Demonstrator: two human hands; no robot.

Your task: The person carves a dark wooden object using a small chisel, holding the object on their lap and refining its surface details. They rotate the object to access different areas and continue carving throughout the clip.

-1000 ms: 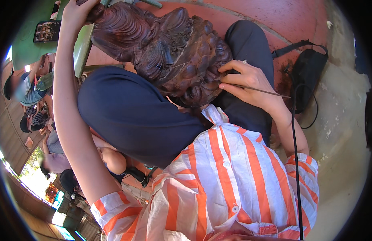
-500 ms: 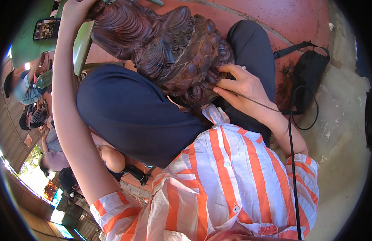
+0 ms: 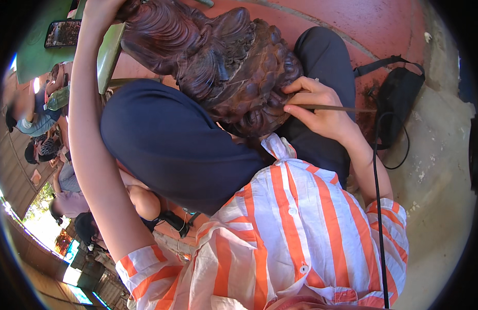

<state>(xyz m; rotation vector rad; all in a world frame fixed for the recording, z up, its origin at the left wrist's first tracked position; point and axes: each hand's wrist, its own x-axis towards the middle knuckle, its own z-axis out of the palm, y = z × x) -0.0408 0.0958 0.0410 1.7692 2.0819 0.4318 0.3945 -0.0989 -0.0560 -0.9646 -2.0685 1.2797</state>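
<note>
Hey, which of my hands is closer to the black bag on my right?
Right. Your right hand, holding a thin tool, is left of the black bag, apart from it. Your left hand is much farther left, at the dark carving's far end.

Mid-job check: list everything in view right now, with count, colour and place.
Carving: one, dark brown, top centre
Thin strip: one, brown, in the right hand
Phone: one, dark, on the green table
Table: one, green, top left
Bottle: one, green, far left
People: at least three, mixed clothing, left background
Bag: one, black, right
Cable: one, black, right, down over the shirt
Floor: red, top
Shirt: one, orange and white, lower centre
Trousers: one pair, dark blue, centre
Hands: two, bare; left at top edge
</note>
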